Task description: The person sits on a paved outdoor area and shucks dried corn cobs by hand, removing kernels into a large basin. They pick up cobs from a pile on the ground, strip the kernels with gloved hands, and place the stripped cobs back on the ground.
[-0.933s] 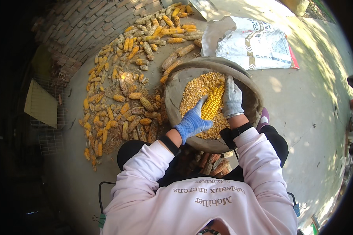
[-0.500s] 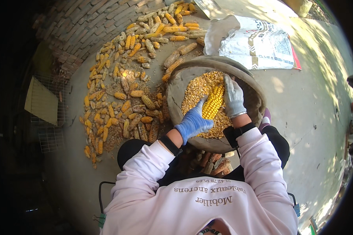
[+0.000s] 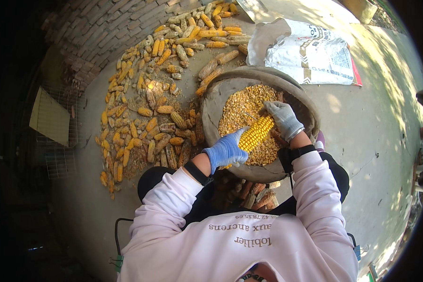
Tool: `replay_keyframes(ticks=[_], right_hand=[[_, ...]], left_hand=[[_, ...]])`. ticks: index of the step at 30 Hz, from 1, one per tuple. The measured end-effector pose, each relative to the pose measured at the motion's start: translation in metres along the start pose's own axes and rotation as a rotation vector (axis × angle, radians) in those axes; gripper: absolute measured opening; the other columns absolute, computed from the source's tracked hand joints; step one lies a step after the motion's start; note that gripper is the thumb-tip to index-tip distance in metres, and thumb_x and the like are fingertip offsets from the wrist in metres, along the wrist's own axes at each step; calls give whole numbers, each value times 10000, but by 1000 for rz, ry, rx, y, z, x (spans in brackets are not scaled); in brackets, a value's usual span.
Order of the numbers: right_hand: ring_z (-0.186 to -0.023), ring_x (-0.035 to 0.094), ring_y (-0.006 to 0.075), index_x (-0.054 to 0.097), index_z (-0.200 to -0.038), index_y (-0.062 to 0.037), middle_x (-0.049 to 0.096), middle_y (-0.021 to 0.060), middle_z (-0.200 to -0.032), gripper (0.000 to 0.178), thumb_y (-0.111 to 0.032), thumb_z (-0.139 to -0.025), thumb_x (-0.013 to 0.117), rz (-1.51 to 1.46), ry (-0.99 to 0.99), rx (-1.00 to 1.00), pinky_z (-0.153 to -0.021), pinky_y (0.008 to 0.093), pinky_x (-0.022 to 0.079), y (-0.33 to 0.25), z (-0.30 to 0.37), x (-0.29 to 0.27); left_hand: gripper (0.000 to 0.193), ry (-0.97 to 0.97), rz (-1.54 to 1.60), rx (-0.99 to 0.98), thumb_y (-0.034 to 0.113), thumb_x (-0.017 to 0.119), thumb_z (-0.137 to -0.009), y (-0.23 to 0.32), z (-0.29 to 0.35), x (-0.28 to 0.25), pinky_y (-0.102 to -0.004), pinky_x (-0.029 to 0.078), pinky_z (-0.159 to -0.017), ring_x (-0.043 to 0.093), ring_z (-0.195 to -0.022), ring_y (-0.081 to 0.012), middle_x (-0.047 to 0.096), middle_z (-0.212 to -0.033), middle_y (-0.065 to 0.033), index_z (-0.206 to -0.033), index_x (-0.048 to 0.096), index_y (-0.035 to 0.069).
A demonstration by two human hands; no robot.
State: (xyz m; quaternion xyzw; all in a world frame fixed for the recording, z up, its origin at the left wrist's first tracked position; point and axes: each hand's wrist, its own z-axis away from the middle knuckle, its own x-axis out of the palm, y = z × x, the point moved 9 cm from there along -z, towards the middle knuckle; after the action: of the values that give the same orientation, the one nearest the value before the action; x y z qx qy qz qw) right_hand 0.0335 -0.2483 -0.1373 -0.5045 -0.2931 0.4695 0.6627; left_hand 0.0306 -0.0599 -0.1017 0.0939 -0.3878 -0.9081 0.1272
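Observation:
My left hand [image 3: 224,151], in a blue glove, is closed around the lower end of a yellow corn cob [image 3: 256,135] still full of kernels. The cob is tilted, its upper end leaning toward my right hand [image 3: 283,118]. That hand wears a grey-white glove, and its fingers are curled together just above the cob's top. A thin dark rod [image 3: 251,115] shows by those fingertips; whether they hold it is unclear. Beneath both hands sits a wide round basin [image 3: 213,122] with a thick grey rim, holding loose corn kernels [image 3: 242,101].
Many corn cobs [image 3: 164,109] lie spread over the concrete floor to the left, up to a brick wall [image 3: 103,28]. A white sack [image 3: 310,56] lies beyond the basin. Bare reddish cobs [image 3: 258,195] are piled between my legs. A wire cage [image 3: 61,160] stands far left.
The cob has tipped further toward the right, and my left hand has moved slightly down and left. My right hand has dropped from beside the cob, its fingers now curled at the top end.

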Motion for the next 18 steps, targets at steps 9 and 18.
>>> replay_keyframes(ticks=[9,18], right_hand=[[-736,627,295,655,-913,3,656,197,-823,416,-387,-839,530,591,69,243,-673,351,476,26,-8,-5],[-711,608,305,659,-803,-17,633,179,-723,389,-379,-863,529,520,89,-92,-661,355,463,10,-8,-1]], left_hand=[[850,217,-1055,-52,165,591,-738,23,4,10,-401,466,-839,580,-969,-343,537,-1103,-239,-1427,104,68],[901,162,-717,24,95,631,-654,18,2,0,-342,505,-682,626,-758,-263,613,-863,-201,-1428,171,121]])
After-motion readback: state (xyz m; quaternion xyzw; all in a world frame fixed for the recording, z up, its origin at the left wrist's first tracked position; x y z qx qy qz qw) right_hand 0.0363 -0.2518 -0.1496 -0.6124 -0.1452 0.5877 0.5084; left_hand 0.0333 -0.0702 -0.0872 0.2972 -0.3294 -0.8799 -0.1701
